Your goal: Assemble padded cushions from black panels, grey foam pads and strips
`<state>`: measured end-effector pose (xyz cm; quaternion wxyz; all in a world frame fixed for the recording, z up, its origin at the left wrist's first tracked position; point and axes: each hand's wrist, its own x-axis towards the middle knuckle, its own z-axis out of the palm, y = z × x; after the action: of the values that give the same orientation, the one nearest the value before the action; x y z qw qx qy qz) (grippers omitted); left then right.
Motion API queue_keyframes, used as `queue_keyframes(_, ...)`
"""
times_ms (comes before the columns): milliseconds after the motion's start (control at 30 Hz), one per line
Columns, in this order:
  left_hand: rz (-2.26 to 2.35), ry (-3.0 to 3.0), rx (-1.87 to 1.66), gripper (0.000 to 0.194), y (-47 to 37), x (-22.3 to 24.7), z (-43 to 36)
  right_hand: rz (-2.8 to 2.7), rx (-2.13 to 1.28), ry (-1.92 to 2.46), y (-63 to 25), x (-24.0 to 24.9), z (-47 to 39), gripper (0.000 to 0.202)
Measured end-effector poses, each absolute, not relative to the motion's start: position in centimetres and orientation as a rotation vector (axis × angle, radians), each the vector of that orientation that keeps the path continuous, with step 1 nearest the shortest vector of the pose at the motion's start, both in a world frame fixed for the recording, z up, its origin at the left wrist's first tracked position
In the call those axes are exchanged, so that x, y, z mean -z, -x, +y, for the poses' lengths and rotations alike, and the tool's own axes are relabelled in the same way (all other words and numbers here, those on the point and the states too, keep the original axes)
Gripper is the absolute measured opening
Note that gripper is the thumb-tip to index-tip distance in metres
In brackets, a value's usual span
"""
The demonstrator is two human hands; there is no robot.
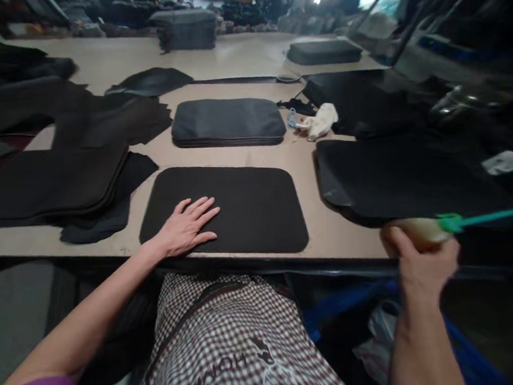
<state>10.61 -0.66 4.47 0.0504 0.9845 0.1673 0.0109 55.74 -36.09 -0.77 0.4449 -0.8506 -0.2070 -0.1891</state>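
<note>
My left hand [190, 227] lies flat with spread fingers on a black rounded rectangular panel [249, 208] near the table's front edge. In my right hand [424, 261] is a squeeze bottle [415, 234] with amber-brown contents and a long green nozzle pointing right. My fingers wrap round the bottle, at the front edge of the table on the right. Behind the panel under my left hand sits a neat stack of similar black panels [227, 120].
More black sheets pile up at the left [44, 181] and right [403, 173]. A crumpled white cloth [322, 121] lies beyond the right pile. Farther back stand a dark stack [186, 31] and a lower stack [325, 51]. The light brown tabletop [341, 239] ends in a dark front edge.
</note>
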Motion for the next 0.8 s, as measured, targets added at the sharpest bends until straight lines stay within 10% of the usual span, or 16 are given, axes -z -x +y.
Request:
queue_keyframes(400, 0.601, -2.984, -0.166, 0.064, -11.1, -4.2, -1.9, -1.262, -0.318, 1.862, -41.3, -10.3, -20.8, 0.086)
queue_keyframes(800, 0.713, -2.767, -0.186, 0.070, -10.8, -3.4, -2.9, -1.487, -0.746, 1.445, -27.8, -10.4, -7.1, 0.060)
